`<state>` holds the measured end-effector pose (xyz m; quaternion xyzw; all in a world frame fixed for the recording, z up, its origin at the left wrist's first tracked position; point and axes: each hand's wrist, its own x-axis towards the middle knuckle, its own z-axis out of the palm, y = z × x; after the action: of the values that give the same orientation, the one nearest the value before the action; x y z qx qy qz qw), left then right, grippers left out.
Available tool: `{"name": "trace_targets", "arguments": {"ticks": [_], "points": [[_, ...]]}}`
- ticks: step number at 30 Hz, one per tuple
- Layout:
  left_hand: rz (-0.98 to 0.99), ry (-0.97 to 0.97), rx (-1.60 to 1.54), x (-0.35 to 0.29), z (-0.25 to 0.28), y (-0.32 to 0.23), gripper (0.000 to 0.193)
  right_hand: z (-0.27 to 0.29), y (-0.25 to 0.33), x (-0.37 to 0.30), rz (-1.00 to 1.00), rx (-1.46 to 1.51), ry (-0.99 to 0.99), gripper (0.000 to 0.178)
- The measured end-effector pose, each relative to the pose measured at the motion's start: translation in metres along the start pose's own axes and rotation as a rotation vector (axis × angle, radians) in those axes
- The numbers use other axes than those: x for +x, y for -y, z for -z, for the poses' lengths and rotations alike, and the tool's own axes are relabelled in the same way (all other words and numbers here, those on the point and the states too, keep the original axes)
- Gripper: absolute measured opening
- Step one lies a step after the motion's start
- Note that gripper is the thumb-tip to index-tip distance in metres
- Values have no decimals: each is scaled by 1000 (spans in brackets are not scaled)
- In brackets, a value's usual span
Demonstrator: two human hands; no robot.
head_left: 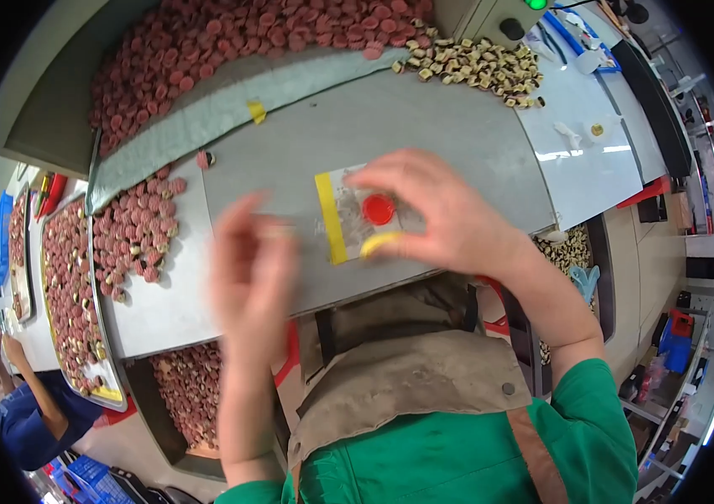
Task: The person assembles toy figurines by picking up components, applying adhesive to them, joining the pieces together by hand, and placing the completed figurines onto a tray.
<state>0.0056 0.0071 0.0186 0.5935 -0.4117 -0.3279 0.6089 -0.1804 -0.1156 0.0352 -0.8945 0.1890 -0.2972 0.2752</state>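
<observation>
A red round cap-like piece (379,210) lies on a clear sheet (347,237) fixed to the grey worktop with yellow tape. My right hand (436,206) is open around it, thumb and fingers curved and apart; I see no contact with the piece. The thumb tip has a yellow cover (380,243). To the left, my left hand (252,273) is raised over the worktop and smeared by motion. Something pale shows near its fingertips, too blurred to name. A single pink-and-dark piece (205,160) sits on the worktop beyond it.
Many red ribbed caps (231,38) are heaped at the back behind a pale strip (239,105). Small cream-and-dark pieces (474,67) pile at the back right. Pink assembled pieces (134,227) spread at left, beside a full tray (71,290). Another person's arm (38,391) shows far left.
</observation>
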Motion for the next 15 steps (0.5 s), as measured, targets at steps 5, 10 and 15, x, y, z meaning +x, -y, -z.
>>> {"name": "trace_targets", "arguments": {"ticks": [5,10,15], "points": [[-262,-504,756,45,188,12,29,50,-58,2,-105,-258,-49,33],[-66,-416,1245,41,283,22,31,63,-106,20,-120,-475,-153,26],[-210,-633,873,32,159,-38,36,59,-134,23,-87,-626,-165,24]]}}
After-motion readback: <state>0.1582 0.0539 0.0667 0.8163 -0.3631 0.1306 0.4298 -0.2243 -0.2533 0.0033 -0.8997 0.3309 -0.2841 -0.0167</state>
